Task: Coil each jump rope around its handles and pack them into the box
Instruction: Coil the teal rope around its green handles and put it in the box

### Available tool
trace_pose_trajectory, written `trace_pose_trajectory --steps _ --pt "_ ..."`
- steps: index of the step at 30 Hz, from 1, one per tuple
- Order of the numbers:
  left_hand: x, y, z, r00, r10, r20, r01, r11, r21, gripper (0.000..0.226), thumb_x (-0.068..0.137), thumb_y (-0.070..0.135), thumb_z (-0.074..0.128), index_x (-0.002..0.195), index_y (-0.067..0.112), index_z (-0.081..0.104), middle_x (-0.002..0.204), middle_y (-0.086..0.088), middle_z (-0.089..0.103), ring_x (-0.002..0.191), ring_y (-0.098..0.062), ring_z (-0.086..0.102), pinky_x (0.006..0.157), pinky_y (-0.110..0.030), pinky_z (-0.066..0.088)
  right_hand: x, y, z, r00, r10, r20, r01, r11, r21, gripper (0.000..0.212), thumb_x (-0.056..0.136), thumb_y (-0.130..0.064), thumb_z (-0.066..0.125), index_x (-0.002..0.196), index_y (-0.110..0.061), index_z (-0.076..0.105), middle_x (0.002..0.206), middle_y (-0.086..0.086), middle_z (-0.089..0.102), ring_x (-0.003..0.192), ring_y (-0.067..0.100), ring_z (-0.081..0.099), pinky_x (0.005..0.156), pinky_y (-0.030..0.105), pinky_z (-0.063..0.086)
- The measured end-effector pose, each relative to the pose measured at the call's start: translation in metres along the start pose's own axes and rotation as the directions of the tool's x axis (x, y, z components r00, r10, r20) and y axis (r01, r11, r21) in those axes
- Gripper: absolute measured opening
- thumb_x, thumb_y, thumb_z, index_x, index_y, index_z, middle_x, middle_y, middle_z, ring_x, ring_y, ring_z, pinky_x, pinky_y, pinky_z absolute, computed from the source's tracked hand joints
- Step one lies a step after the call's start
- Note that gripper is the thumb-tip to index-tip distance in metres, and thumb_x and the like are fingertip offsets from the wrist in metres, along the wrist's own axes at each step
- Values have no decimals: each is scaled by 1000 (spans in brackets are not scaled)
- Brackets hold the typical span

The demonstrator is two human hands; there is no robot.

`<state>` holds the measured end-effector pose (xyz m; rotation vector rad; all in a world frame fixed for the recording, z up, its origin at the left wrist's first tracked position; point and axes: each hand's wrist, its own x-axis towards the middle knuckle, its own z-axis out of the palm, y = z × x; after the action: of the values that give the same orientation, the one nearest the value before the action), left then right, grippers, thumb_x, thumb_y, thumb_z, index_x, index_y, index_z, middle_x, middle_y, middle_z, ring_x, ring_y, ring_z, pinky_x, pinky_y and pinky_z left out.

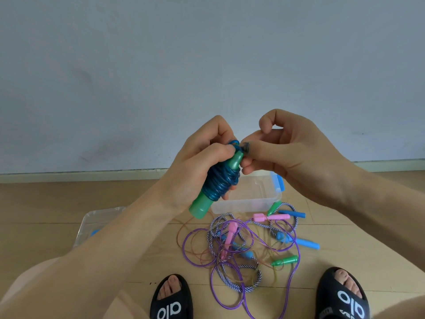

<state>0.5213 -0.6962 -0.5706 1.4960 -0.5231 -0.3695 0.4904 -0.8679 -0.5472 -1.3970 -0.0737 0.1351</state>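
left hand [195,166] grips blue coil [222,183] on green handles; right hand [282,155] pinches rope end [245,147]; a slip there likely unwinds the coil

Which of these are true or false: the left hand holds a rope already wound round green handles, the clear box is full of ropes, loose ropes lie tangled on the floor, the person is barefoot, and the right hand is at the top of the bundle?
1. The left hand holds green handles wrapped in dark blue rope. True.
2. The clear box is full of ropes. False: no ropes show inside it.
3. Loose ropes lie tangled on the floor. True, with pink, blue and green handles among them.
4. The person is barefoot. False: black slippers are on both feet.
5. The right hand pinches at the bundle's top end. True.
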Motion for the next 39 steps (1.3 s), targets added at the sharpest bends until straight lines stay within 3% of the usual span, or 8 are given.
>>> trace_pose_trajectory --steps 11,21,27,39 --pt "2 -4 2 998 -57 5 57 998 -40 5 79 14 42 81 12 38 75 -15 54 50 -25 50 44 -28 42 0 0 1 1000 19 5 -19 1000 4 38 85 14 59 91 -14 34 78 21 69 58 25 63 63 27 55" --pt "4 -3 0 999 -50 18 52 992 -119 6 75 8 38 81 10 38 68 -13 59 47 -25 50 40 -26 43 2 5 2 1000 6 -9 -6 999 35 36 85 16 55 91 -13 35 76 18 67 58 24 61 62 26 54" --pt "4 -4 1 996 -64 -55 55 988 -146 3 76 12 43 79 11 41 70 -20 53 48 -26 51 43 -27 42 0 7 6 1000 -4 -29 6 997 73 32 86 15 56 92 -11 38 80 21 67 60 24 60 62 26 54" --pt "4 -3 -5 997 -54 -47 50 995 -88 5 78 11 46 79 12 42 65 -9 53 49 -28 53 42 -28 44 3 4 1 999 36 -14 -34 994 101 24 85 11 62 97 -6 48 80 19 68 64 24 65 64 27 55"
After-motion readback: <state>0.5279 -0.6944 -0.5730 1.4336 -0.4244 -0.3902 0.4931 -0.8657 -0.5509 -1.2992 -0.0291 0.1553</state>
